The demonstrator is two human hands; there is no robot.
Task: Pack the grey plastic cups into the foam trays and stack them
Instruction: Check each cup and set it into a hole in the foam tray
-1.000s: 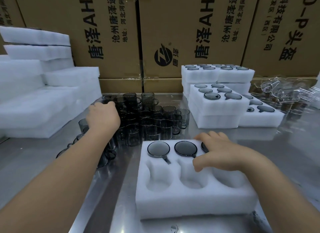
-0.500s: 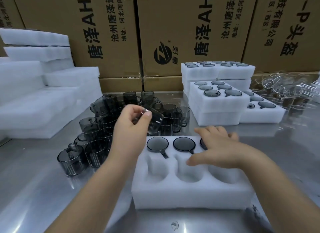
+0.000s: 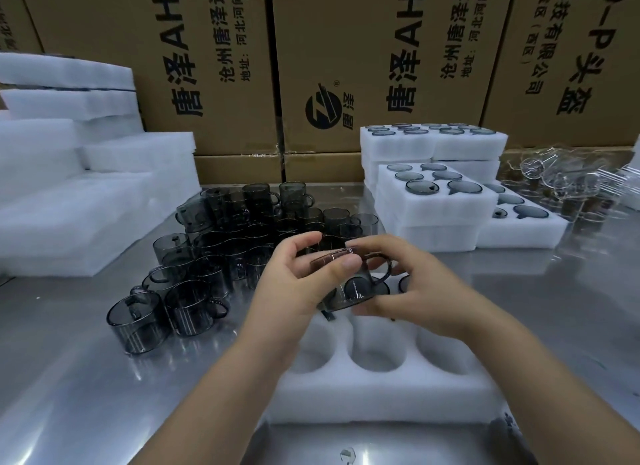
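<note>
Both hands hold one grey see-through cup (image 3: pixel 353 284) with a handle above the far row of the white foam tray (image 3: pixel 381 388) in front of me. My left hand (image 3: pixel 298 277) grips its left side, thumb on the rim. My right hand (image 3: pixel 412 284) pinches it from the right, by the handle. The tray's near row shows three empty pockets; its far row is mostly hidden by my hands. A crowd of loose grey cups (image 3: pixel 214 257) stands on the steel table to the left.
Filled foam trays (image 3: pixel 440 219) are stacked at the back right, with clear plastic cups (image 3: pixel 561 180) beyond them. Empty foam trays (image 3: pixel 69 201) are piled at the left. Cardboard boxes (image 3: pixel 346 66) wall the back of the table.
My left hand took a cup from the pile and carried it right, over the tray. My right hand lifted off the tray and took hold of the cup too.
</note>
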